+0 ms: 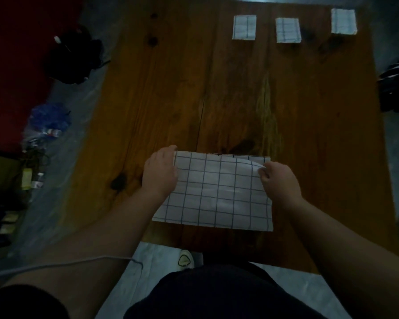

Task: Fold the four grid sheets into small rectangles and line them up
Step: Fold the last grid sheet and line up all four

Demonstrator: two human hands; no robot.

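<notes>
Grid sheet [217, 194] beside near table [194, 88] edge

You get a broad stretch of bare table [217, 100] between the grid sheet [217, 192] near you and the far row: left rectangle [244, 27], middle rectangle [288, 30], right rectangle [343, 21] (each apart from its neighbour). Left of that row lies open wood. Your left hand [159, 173] and right hand [279, 180] flank the sheet, holding its far corners.

Three small folded rectangles [244, 27] [288, 30] [344, 21], one grid sheet [217, 192] (doubled over), two hands [160, 171] [279, 180].
</notes>
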